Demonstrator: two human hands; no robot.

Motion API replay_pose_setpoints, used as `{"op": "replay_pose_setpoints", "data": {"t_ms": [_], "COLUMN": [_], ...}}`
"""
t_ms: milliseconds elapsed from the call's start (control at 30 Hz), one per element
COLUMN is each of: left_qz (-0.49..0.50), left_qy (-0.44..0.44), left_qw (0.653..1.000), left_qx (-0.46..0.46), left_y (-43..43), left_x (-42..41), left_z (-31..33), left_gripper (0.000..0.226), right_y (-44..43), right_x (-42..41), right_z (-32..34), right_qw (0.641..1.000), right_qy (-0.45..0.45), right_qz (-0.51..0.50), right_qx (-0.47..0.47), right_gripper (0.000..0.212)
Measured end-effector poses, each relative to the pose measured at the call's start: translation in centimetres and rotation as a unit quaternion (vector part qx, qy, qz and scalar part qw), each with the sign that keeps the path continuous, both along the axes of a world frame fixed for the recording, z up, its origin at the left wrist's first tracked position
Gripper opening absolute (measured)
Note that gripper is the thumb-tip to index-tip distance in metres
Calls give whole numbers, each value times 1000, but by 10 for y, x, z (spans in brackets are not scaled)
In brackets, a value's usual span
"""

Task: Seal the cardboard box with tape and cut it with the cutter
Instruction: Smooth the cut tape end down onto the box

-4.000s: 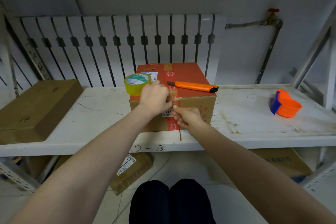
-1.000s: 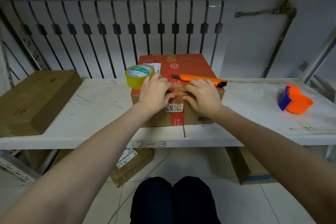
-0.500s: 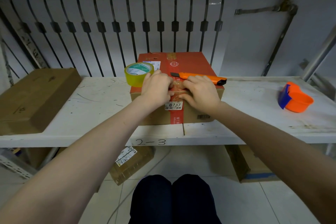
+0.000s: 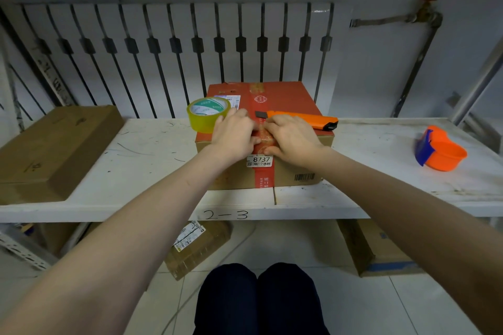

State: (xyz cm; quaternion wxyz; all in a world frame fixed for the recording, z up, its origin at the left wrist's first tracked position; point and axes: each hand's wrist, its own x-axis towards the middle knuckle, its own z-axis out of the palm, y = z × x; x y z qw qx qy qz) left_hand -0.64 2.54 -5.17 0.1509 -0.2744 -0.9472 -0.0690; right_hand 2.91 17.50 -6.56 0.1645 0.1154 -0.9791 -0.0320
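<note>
Lying crosswise on the cardboard box (image 4: 285,95), the cutter (image 4: 304,119) is touched behind the flat, empty right hand (image 4: 292,139), nearer than the left hand (image 4: 235,136).

**Light and picture quality, head view**

Dim, cool, even indoor light; source not in frame. Soft shadow under the shelf (image 4: 81,209) darkens the floor boxes. Faint dull shadow at the base of the cardboard box (image 4: 296,171). Small glare streak on the top right of the white slatted panel (image 4: 318,11); mild sheen on the tape roll (image 4: 208,117). Wide-angle bend strong at the edges (slats fan outward at left, right upright leans). Forearms swell large toward the lower corners and go slightly soft. Centre sharp: box label digits readable. No motion blur on either hand. Upper wall murky grey.
</note>
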Motion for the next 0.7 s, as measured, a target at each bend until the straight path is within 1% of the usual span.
{"op": "replay_pose_setpoints", "data": {"t_ms": [67, 133, 300, 367, 433, 533, 600, 700], "left_qz": [-7, -10, -34, -42, -45, -41, -36, -31], "left_qy": [7, 15, 52, 63, 66, 59, 49, 46], "left_qw": [1000, 1000, 997, 995, 994, 993, 993, 992], "left_qx": [-7, -10, -46, -59, -74, -97, -102, -111], "left_y": [0, -1, -4, -4, -5, -8, -9, -9], "left_x": [0, 1, 3, 5, 8, 11, 14, 17], "left_z": [-2, -3, -3, -4, -3, -5, -7, -4], "left_gripper": [33, 32, 35, 36, 36, 39, 45, 49], "right_y": [-1, -1, -2, -4, -6, -10, -13, -13], "right_x": [3, 5, 4, 1, -3, -5, -2, 7], "right_z": [-8, -12, -16, -8, 7, 20, 16, 1], "right_qw": [999, 999, 999, 1000, 997, 988, 987, 992], "right_qy": [-4, 3, 16, 13, 4, -14, -14, -11], "right_qz": [-10, -7, 3, 8, 20, 19, 4, -25], "right_qx": [-37, -53, -34, 5, 80, 155, 161, 122], "right_gripper": [63, 63, 57, 53, 50, 53, 56, 60]}}
